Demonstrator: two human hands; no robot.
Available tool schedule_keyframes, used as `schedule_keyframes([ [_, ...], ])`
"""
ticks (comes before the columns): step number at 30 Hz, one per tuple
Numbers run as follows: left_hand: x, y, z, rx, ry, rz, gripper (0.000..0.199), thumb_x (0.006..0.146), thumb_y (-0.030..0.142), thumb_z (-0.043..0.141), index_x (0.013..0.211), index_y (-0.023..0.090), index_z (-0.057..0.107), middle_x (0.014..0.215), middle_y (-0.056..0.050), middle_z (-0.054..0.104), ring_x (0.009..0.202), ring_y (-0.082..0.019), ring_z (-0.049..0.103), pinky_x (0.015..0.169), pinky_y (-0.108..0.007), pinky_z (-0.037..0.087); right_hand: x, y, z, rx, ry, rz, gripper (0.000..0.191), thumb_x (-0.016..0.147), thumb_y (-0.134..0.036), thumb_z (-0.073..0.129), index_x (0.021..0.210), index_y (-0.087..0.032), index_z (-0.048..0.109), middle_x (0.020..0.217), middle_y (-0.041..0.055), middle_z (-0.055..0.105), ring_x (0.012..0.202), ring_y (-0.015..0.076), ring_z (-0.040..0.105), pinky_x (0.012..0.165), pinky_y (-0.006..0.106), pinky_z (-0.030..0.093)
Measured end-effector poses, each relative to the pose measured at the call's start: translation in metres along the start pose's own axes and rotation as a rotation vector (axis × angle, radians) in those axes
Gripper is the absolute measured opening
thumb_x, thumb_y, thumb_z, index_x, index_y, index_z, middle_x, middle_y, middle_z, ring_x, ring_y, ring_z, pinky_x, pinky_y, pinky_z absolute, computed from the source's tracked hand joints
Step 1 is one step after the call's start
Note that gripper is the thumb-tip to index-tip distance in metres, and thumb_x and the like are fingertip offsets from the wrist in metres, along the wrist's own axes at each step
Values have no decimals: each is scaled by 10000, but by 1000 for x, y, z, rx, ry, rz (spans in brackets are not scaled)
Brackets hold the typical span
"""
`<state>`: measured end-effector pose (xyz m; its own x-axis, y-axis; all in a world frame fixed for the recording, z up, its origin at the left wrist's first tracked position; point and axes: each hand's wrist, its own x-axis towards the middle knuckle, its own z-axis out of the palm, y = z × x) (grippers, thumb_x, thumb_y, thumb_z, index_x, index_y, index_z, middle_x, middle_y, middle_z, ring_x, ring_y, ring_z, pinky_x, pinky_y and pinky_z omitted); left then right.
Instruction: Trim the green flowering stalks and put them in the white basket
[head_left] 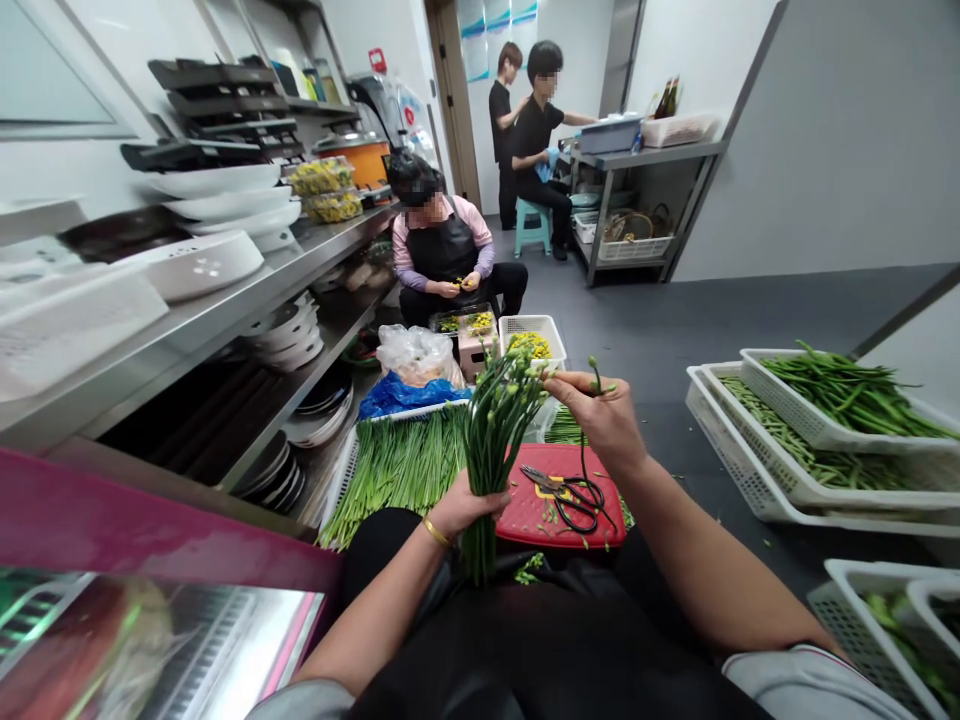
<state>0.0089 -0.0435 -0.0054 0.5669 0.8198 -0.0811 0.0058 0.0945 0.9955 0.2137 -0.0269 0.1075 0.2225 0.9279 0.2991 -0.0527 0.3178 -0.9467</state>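
My left hand [466,505] is closed around an upright bunch of flowering garlic chives [493,435], their budded tips pointing up and away. Beside those tips, my right hand [604,415] pinches with thumb and forefinger. A single chive stem [583,455] hangs down from its fingers, its bud end showing above the knuckles. Beyond my lap lies a red quilted surface [517,518] with black-handled scissors [574,500] and loose buds scattered on it. To the left, a white crate [345,470] holds many long green stems [409,450].
Opposite me a seated person [446,240] handles yellow flowers near a white basket [559,335]. Two people [536,130] are farther back by a steel table [652,155]. Steel shelves [300,255] with dishes run along the left. Vegetable baskets [709,415] stand right.
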Motion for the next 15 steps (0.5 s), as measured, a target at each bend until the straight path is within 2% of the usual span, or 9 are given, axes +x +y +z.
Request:
schedule_keyframes([
  [4,1,-6,-1,94,-1,14,449,657,530,746,649,128,547,493,15,516,452,-87,460,481,-229,368,1,3,3,36,-59,26,216,615,-375,767,730,-192,762,764,29,723,733,159,633,717,283,488],
  [6,1,-8,-1,104,-2,16,443,661,525,744,635,130,546,495,14,519,454,-83,456,484,-226,366,-1,8,5,71,-76,58,249,613,-402,775,719,-178,751,652,7,670,623,120,579,616,251,458],
  [8,1,-9,-1,74,-30,12,435,662,513,747,624,130,544,490,12,520,449,-81,453,481,-225,363,-4,11,8,116,-61,110,302,594,-452,787,662,-166,716,483,-38,515,458,69,421,461,226,345],
  [10,1,-10,-2,-16,-97,3,433,652,508,755,634,127,549,474,9,522,440,-86,459,475,-228,363,-5,11,9,167,-22,122,354,581,-500,791,608,-171,665,420,-73,346,396,42,250,392,227,199],
  [13,0,-13,-7,-179,-189,-24,438,610,486,785,697,121,558,442,12,521,411,-100,471,448,-228,361,5,-7,-3,230,42,37,386,602,-567,764,656,-209,630,448,-77,295,409,52,205,397,244,153],
  [15,-2,-16,-11,-231,-211,-42,437,587,448,807,732,117,562,439,13,530,396,-102,476,428,-224,361,21,-31,-25,228,112,-85,372,661,-583,722,715,-233,611,483,-67,323,422,62,221,410,254,181],
])
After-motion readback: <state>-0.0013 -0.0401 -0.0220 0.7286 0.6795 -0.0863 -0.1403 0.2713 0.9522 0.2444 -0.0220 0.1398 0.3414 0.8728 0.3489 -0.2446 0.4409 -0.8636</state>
